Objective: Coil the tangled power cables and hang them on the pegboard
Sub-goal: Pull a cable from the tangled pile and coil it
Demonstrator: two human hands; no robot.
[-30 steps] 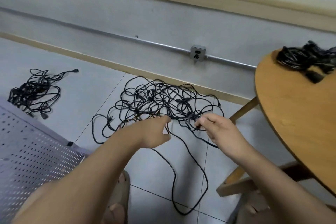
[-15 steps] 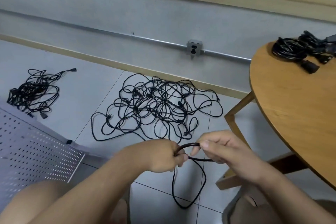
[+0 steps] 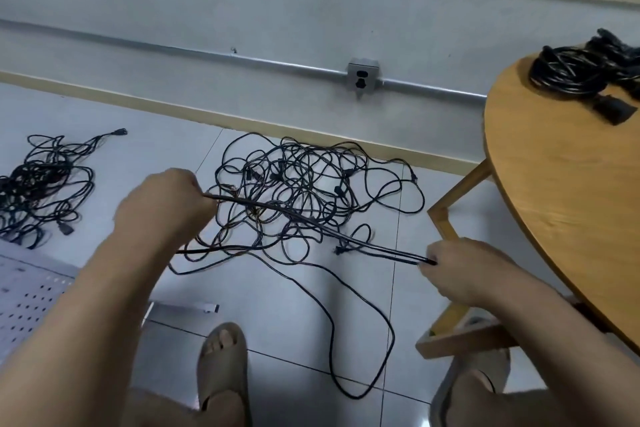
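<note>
A doubled black power cable (image 3: 311, 222) is stretched taut between my two hands above the floor. My left hand (image 3: 162, 201) grips one end of the doubled length; my right hand (image 3: 457, 270) pinches its folded end. Slack from this cable trails down in a long loop (image 3: 363, 340) on the tiles. Behind it lies the large tangled cable pile (image 3: 311, 184). The grey perforated pegboard (image 3: 31, 291) lies at the lower left, partly hidden by my left arm.
A second cable tangle (image 3: 41, 191) lies on the floor at left. Coiled cables (image 3: 581, 76) sit on the round wooden table (image 3: 561, 204) at right. A wall socket (image 3: 362, 79) sits on a conduit. My sandalled feet (image 3: 221, 364) stand below.
My hands have drawn apart, the left going up and left, the right moving right, pulling the folded cable taut. The view has tilted down, showing my feet.
</note>
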